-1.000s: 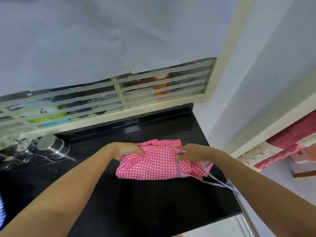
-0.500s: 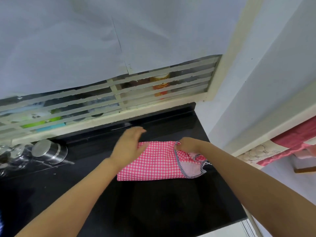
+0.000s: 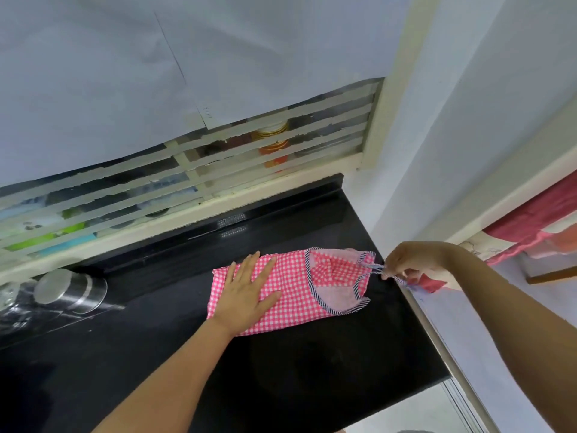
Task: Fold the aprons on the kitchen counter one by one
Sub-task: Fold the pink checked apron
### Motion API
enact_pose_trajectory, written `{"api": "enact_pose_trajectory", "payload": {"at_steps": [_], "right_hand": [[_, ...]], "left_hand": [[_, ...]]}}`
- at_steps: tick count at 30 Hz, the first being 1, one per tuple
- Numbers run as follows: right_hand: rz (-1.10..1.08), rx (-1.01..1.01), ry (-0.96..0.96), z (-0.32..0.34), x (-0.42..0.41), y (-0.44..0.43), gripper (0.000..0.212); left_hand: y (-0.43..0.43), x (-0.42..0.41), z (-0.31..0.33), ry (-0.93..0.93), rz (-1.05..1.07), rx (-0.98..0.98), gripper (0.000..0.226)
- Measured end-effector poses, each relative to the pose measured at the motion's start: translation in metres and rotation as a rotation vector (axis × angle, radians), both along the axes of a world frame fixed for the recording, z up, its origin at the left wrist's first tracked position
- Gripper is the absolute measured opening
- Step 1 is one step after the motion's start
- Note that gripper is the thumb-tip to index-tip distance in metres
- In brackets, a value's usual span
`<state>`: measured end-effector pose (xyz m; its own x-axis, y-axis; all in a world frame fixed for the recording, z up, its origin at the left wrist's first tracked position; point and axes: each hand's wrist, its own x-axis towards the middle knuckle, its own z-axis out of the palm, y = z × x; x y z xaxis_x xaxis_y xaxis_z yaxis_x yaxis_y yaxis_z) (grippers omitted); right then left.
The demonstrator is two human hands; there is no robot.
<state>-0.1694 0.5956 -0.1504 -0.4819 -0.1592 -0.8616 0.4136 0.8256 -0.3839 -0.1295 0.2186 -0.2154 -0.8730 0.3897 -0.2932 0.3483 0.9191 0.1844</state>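
1. Black, glossy kitchen counter (image 3: 312, 385) ran beneath a barred window (image 3: 249, 157). Pale paper sheets (image 3: 125, 73) covered the upper part of the window.
2. The pink checked apron (image 3: 296, 295) lay folded into a compact rectangle on the right half of the counter. It was near the right edge and closer to the back edge than to the front.
3. The left hand (image 3: 246, 295) lay flat on the apron's left portion. Its fingers were straight and spread, pressing the fabric onto the counter.
4. The right hand (image 3: 415, 260) was at the counter's right edge. Its curled fingers pinched the striped tie (image 3: 374, 268) extending from the apron's right end.
5. A steel cup (image 3: 71, 290) lay on its side near the counter's left edge, well apart from the apron.
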Motion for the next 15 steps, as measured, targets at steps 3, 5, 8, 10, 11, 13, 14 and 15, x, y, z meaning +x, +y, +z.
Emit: {"api": "enact_pose_trajectory", "payload": {"at_steps": [3,5,8,10,11,13,14,15], "right_hand": [[0.149,0.145,0.170,-0.006,0.010,0.029,0.022],[0.003,0.112,0.247,-0.007,0.019,0.039,0.018],[-0.438,-0.011,0.340,-0.005,0.030,0.052,0.014],[-0.633,-0.115,0.353,-0.004,0.036,0.058,0.016],[-0.702,-0.164,0.361,0.000,0.039,0.057,0.016],[-0.782,-0.205,0.409,0.005,0.042,0.052,0.014],[-0.811,-0.220,0.431,0.007,0.043,0.049,0.013],[-0.853,-0.244,0.435,0.007,0.043,0.045,0.013]], "left_hand": [[0.002,0.000,0.002,0.044,0.033,0.055,0.084],[0.008,-0.002,0.006,0.074,0.103,0.082,0.088],[0.019,-0.012,0.016,0.018,0.218,-0.005,0.090],[0.024,-0.022,0.025,-0.050,0.235,-0.076,0.087],[0.024,-0.028,0.029,-0.114,0.243,-0.067,0.082],[0.024,-0.033,0.036,-0.287,0.262,-0.008,0.072],[0.024,-0.034,0.038,-0.361,0.270,0.029,0.066],[0.024,-0.033,0.038,-0.416,0.282,0.069,0.059]]}}
